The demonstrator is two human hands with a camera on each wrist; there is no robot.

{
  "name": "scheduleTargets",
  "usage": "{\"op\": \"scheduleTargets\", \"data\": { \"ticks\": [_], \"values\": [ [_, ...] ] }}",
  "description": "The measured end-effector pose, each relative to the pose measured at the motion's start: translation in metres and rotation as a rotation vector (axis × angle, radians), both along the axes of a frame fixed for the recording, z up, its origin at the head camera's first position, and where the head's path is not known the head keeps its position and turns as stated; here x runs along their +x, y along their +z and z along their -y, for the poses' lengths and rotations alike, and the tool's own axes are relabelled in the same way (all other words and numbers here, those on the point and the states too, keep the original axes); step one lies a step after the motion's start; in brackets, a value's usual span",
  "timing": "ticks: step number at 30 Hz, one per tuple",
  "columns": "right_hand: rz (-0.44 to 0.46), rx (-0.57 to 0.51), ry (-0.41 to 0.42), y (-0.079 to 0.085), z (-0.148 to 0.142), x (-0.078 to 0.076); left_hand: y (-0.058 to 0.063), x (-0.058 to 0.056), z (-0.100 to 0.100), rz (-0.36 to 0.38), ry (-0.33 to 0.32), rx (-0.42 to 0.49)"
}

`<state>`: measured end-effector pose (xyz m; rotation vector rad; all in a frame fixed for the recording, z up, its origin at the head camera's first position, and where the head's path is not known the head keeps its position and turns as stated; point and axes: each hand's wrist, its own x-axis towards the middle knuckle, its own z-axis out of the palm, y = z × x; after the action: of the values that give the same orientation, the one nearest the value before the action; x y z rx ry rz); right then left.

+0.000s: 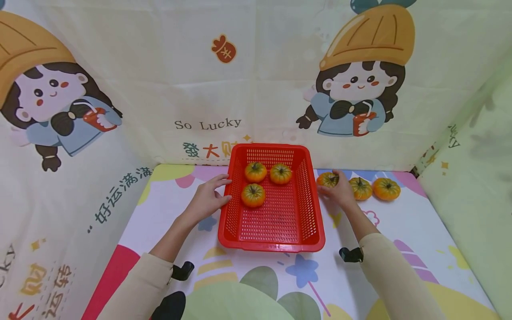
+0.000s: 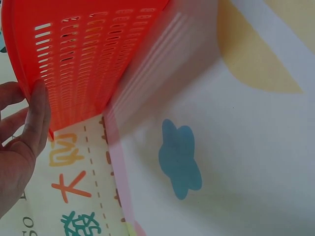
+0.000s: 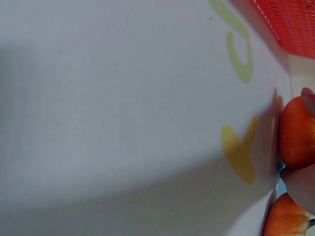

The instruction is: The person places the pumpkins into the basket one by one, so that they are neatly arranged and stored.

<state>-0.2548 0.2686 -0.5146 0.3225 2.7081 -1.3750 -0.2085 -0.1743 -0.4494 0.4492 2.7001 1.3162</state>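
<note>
A red plastic basket (image 1: 272,222) with slotted walls stands in front of me, three small orange pumpkins inside: one at the back left (image 1: 255,172), one at the back right (image 1: 281,174) and one nearer the left wall (image 1: 253,195). My left hand (image 1: 206,201) touches the basket's left rim with extended fingers; the left wrist view shows its fingertips (image 2: 38,93) against the basket's side. Just right of the basket, my right hand (image 1: 340,192) grips another pumpkin (image 1: 327,179) between thumb and fingers. In the right wrist view, this pumpkin (image 3: 297,135) is partly cut off by the frame.
Two more pumpkins lie in a row right of my right hand, a nearer one (image 1: 361,189) and a farther one (image 1: 386,189). The table is covered by a patterned cloth (image 1: 224,302). A printed curtain (image 1: 272,102) rises right behind the basket and along both sides.
</note>
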Motion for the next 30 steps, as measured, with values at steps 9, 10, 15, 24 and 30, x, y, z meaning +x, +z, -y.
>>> {"op": "scheduleTargets", "data": {
  "ticks": [9,10,15,24,30],
  "values": [
    [-0.001,0.012,0.004,-0.001,-0.001,0.001,0.001,0.000,-0.001,-0.005,0.001,0.001],
    [0.001,0.010,0.001,-0.002,-0.001,0.001,0.001,0.000,0.000,-0.005,0.001,0.002],
    [0.005,0.015,-0.003,-0.001,-0.002,0.000,0.001,0.001,-0.001,0.009,0.002,0.017],
    [-0.004,0.053,-0.004,0.005,-0.003,0.003,0.002,0.000,0.001,0.021,0.005,0.005],
    [-0.099,0.073,0.001,0.016,-0.006,0.007,0.003,-0.001,0.000,0.039,0.008,0.006]
  ]
}}
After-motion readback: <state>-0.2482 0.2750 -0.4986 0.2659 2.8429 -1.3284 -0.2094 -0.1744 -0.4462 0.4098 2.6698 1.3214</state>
